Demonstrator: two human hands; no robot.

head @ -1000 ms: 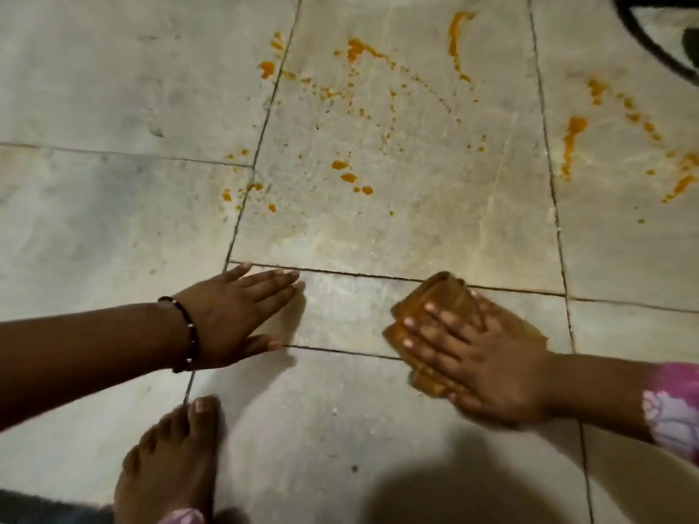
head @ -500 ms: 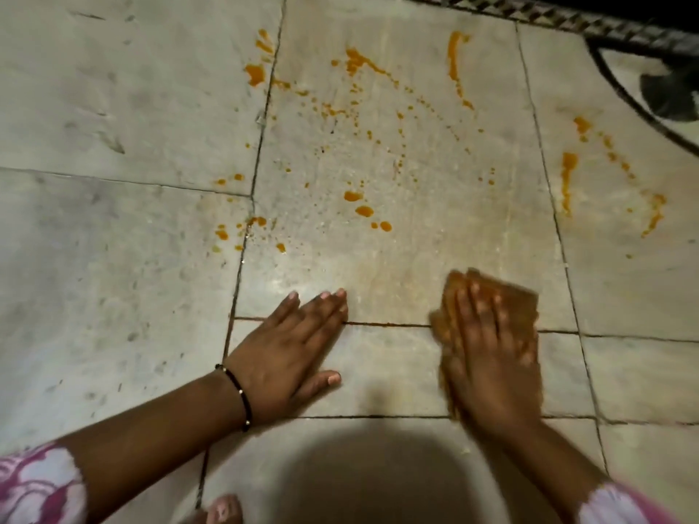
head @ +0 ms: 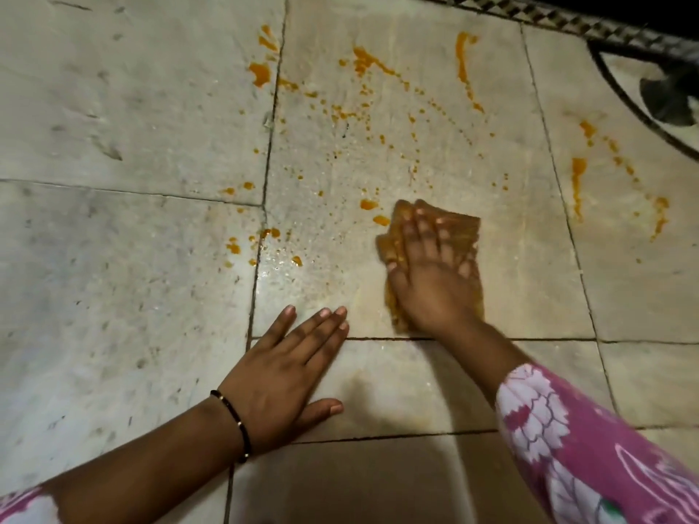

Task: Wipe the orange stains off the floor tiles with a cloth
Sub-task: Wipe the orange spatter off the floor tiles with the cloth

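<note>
on the floor tiles (head: 132, 107), right hand (head: 431, 281) presses cloth (head: 459, 226) flat.

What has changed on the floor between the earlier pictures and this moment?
The right hand has pushed the cloth forward, from the narrow near tile onto the stained tile, up to the nearest orange drops. The left hand stays flat on the floor. The farther stains remain unwiped.
</note>
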